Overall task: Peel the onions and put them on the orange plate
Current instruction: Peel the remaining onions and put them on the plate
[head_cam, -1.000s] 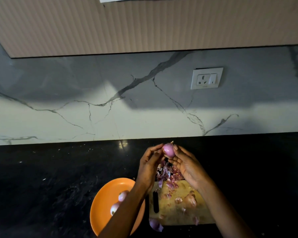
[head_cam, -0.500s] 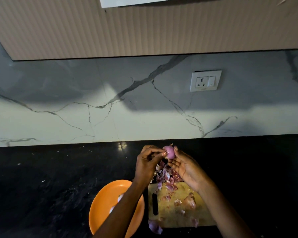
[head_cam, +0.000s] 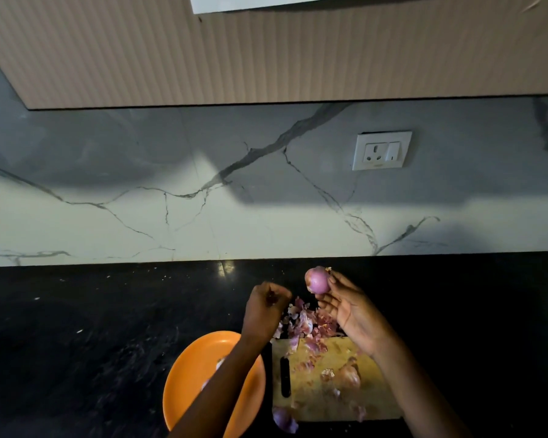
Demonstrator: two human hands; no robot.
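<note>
My right hand (head_cam: 351,314) holds a small purple onion (head_cam: 317,280) at its fingertips, raised above the far end of the wooden cutting board (head_cam: 374,403). My left hand (head_cam: 268,308) is apart from the onion, to its left, fingers curled; a small reddish scrap of skin seems pinched in them. The orange plate (head_cam: 187,384) lies left of the board. My left forearm crosses it and hides most of the pale peeled onions (head_cam: 220,363) on it. A brownish onion (head_cam: 350,376) sits on the board.
A heap of purple peels (head_cam: 307,324) covers the board's far end. A black-handled knife (head_cam: 285,377) lies along its left edge, and an onion piece (head_cam: 283,420) sits at its near-left corner. The black countertop (head_cam: 92,327) meets a marble wall with a socket (head_cam: 382,150).
My left hand has pulled away from the onion to the left and curled up. My right hand alone now holds the onion, a little higher.
</note>
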